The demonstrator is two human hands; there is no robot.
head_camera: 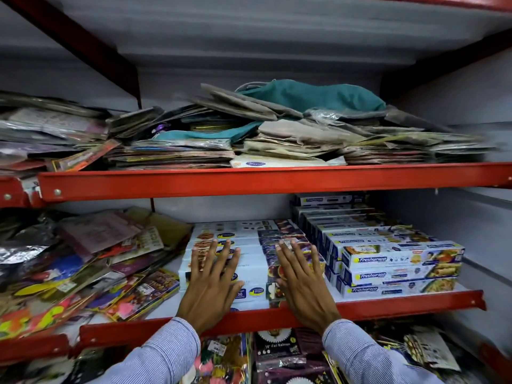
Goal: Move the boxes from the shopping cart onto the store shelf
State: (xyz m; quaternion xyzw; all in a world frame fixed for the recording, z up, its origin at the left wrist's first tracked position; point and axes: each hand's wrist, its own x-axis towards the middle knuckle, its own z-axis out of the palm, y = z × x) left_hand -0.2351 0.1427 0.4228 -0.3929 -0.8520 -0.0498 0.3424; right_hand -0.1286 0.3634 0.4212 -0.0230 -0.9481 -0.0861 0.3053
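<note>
Red store shelf, middle tier: white boxes are stacked flat at centre, beside a Freshwrapp stack on the right and loose party packets on the left. Left hand and right hand are laid flat on the boxes, fingers spread, nothing gripped. Striped sleeves are seen below.

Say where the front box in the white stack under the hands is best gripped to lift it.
Probably by its two short ends, coming from the open shelf front. The front box is long, lies flat, and is packed against its neighbours; both hands, left hand and right hand, rest flat above it.
</note>
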